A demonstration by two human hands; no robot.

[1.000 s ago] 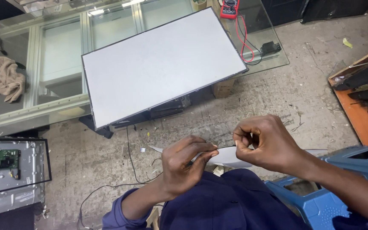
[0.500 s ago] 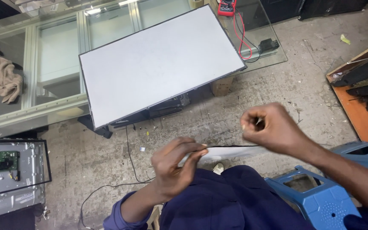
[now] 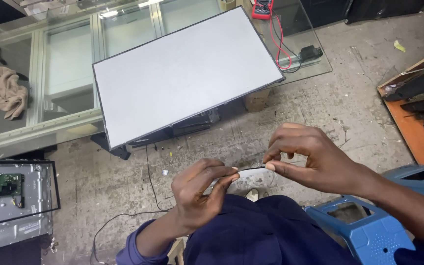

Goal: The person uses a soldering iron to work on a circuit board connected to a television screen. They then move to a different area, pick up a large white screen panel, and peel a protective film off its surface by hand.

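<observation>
Both hands now sit closer together than a moment ago, left hand and right hand fingers pinching a thin strip over the white panel.

I saw the left hand and right hand pinching the ends of a thin pale strip just below the white panel, a blue stool lower right of it.

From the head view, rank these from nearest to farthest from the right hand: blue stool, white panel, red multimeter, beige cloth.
From the right hand:
1. Blue stool, just below it, lower right.
2. White panel, ahead on the glass table.
3. Red multimeter, top edge, beyond the panel.
4. Beige cloth, far left.
</observation>
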